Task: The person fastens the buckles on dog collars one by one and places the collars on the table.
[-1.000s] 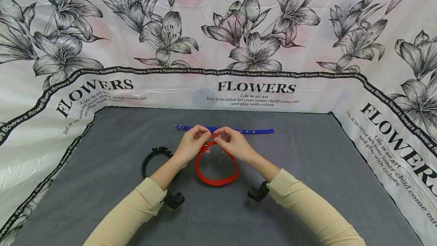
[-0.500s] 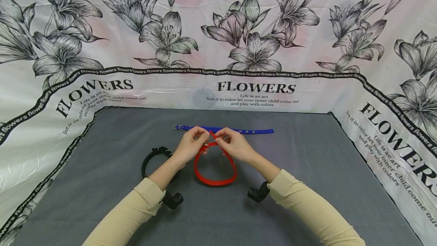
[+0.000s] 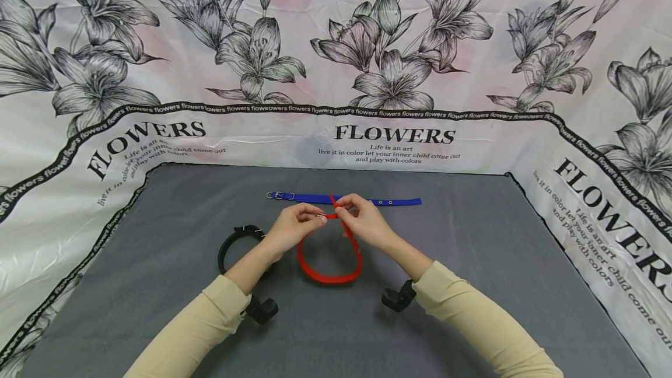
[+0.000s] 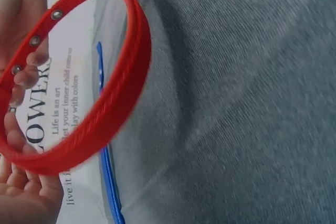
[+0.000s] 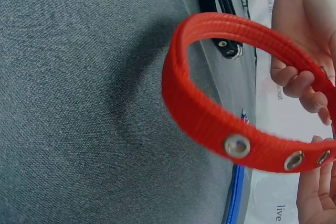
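Observation:
A red collar (image 3: 329, 279) with a row of metal eyelets (image 5: 237, 146) is held up in a loop above the grey cloth. My left hand (image 3: 291, 229) pinches it at the buckle end, where a bit of metal shows by the fingertips. The thumb and fingers of my right hand (image 3: 364, 223) pinch the strap's free end, whose red tip sticks up past them. Both hands are close together, with the loop hanging below. In the wrist views, the fingers partly hide the buckle, so how the strap passes through it cannot be told.
Behind the hands a blue collar (image 3: 310, 198) lies stretched flat, its buckle to the left. A black collar (image 3: 227, 249), closed in a ring, rests left of the red one, partly behind the left forearm. Flower-printed cloth (image 3: 394, 150) walls the grey surface (image 3: 462, 284).
My left hand has come slightly down and toward the right hand, turning the buckle end. The red tip now stands higher beside the right fingers, and the loop has shifted a little left.

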`<control>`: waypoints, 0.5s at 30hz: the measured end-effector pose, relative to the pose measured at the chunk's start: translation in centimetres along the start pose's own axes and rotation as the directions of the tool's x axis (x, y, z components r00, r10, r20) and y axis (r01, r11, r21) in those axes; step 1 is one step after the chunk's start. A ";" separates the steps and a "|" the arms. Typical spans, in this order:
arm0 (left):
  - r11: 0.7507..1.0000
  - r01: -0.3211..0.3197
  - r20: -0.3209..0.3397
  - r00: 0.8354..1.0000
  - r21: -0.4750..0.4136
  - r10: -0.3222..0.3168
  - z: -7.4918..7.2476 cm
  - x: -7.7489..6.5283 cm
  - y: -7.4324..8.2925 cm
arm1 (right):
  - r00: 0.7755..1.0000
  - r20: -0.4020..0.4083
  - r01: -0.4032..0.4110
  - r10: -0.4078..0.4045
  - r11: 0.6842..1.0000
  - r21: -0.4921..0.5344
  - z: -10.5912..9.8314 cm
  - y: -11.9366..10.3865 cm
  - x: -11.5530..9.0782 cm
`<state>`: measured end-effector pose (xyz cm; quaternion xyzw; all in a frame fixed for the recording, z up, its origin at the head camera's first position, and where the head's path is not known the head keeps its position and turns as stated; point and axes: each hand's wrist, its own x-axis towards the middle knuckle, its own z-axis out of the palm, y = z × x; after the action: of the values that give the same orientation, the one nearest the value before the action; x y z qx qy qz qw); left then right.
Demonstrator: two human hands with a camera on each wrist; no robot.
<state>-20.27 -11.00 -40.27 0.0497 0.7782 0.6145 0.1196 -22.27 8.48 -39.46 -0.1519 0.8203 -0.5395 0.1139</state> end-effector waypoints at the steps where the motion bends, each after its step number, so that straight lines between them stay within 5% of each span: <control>1: 1.000 0.008 -0.011 1.000 -0.017 -0.009 0.0 0.0 0.0 | 1.000 0.003 -0.001 0.001 1.000 0.007 0.0 0.0 0.0; 9: 0.997 0.024 -0.100 0.994 -0.077 -0.032 0.4 0.1 0.4 | 0.998 -0.003 0.058 -0.058 0.996 0.070 0.2 0.0 0.2; 15: 0.998 0.021 -0.134 0.991 -0.056 -0.028 0.6 0.2 0.4 | 0.997 -0.006 0.074 -0.074 0.991 0.110 0.1 -2.5 -1.0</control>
<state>-20.35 -10.32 -40.00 -0.0046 0.7679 0.6361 0.0757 -20.96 7.81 -37.20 -0.1751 0.7834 -0.5877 0.1013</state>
